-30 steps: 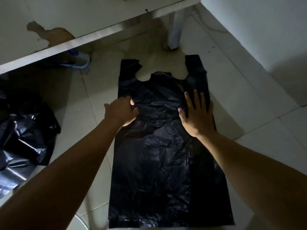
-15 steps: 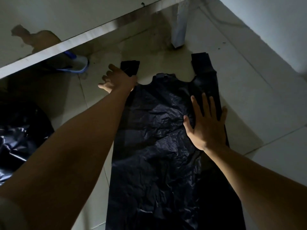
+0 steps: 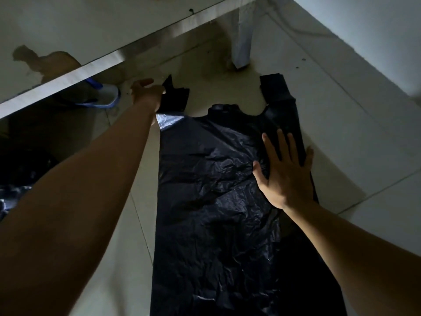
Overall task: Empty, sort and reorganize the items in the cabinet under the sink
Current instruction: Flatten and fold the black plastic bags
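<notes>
A large black plastic bag (image 3: 211, 197) lies spread flat on the tiled floor, its two handles pointing away from me. My left hand (image 3: 147, 93) reaches far forward and holds the bag's left handle (image 3: 175, 96), whose tip is lifted off the floor. My right hand (image 3: 284, 172) rests flat with fingers spread on the bag's right side, below the right handle (image 3: 276, 92).
A white table edge (image 3: 68, 80) crosses the upper left, and one white leg (image 3: 242, 42) stands beyond the bag. A blue and white slipper (image 3: 104, 96) lies under the table. More crumpled black plastic (image 3: 11, 197) sits at the far left. A white wall (image 3: 364, 30) runs along the right.
My left hand went from the bag's middle up to its left handle and took hold of it. My right hand stayed pressed on the right side.
</notes>
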`<state>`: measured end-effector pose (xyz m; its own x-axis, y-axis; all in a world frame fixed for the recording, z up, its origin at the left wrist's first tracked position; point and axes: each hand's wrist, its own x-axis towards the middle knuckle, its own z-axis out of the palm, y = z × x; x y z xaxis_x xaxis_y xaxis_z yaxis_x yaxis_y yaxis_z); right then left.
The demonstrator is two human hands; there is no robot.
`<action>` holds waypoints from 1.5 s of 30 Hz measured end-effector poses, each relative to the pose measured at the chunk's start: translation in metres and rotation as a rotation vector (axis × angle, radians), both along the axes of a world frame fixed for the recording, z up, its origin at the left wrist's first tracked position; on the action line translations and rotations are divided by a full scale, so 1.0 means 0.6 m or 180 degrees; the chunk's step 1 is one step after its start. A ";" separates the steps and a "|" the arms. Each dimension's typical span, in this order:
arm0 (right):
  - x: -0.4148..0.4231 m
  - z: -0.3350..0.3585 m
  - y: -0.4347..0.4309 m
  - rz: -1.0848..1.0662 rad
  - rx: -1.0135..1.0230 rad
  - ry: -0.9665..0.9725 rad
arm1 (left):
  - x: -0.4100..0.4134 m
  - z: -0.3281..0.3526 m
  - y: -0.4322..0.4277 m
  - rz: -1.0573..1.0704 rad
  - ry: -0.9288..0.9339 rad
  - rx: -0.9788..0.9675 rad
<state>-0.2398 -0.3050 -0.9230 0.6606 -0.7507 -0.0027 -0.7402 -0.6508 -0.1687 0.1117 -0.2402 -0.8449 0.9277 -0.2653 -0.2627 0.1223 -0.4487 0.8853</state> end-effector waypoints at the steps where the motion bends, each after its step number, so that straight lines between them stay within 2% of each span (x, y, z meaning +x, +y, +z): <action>1: 0.000 0.000 0.000 -0.0007 -0.0005 -0.0012 | 0.004 0.002 0.000 0.0054 0.0088 -0.0136; 5: 0.002 0.000 0.000 -0.0014 0.0010 0.0023 | 0.020 0.013 0.015 0.0077 0.0438 -0.0652; 7: 0.002 0.001 0.001 -0.0017 -0.0016 0.0009 | 0.027 0.005 0.018 0.0029 0.0458 -0.0539; 11: 0.001 0.002 0.002 -0.0021 -0.0021 0.0009 | 0.002 -0.001 0.027 -0.0395 -0.0207 0.1301; 14: 0.002 0.002 0.001 -0.0018 0.0004 0.0019 | -0.043 -0.003 0.038 -0.0609 -0.0423 0.2091; 16: 0.003 0.002 0.001 -0.0030 -0.0001 0.0014 | -0.054 -0.007 0.037 -0.0656 -0.0500 0.2333; 18: 0.003 0.002 0.002 -0.0015 0.0013 0.0013 | -0.057 -0.010 0.037 -0.0621 -0.0855 0.2379; 20: 0.004 0.002 0.002 -0.0015 0.0018 0.0008 | -0.072 -0.019 0.040 -0.0730 -0.1606 0.2089; 21: 0.005 0.003 0.002 -0.0017 0.0028 0.0017 | -0.086 -0.026 0.043 -0.0969 -0.1973 0.1970; 23: 0.007 0.003 0.002 -0.0021 0.0050 0.0032 | -0.112 -0.049 0.054 -0.1642 -0.2345 0.2089; 25: 0.005 0.004 0.002 -0.0030 0.0037 0.0021 | -0.125 -0.067 0.064 -0.1909 -0.2349 0.2326; 30: 0.009 0.004 0.001 0.0001 0.0092 0.0129 | -0.155 -0.074 0.073 -0.2039 -0.2094 0.2642; 34: 0.009 0.024 0.000 0.0077 0.0182 0.0353 | -0.222 -0.078 0.105 -0.2244 -0.2029 0.2500; 41: 0.069 0.049 -0.089 -0.0187 0.0044 -0.0018 | -0.235 -0.118 0.130 -0.2270 -0.2124 0.2623; 45: 0.089 0.032 -0.134 0.0102 0.0515 0.0512 | -0.238 -0.128 0.130 -0.2223 -0.2202 0.2635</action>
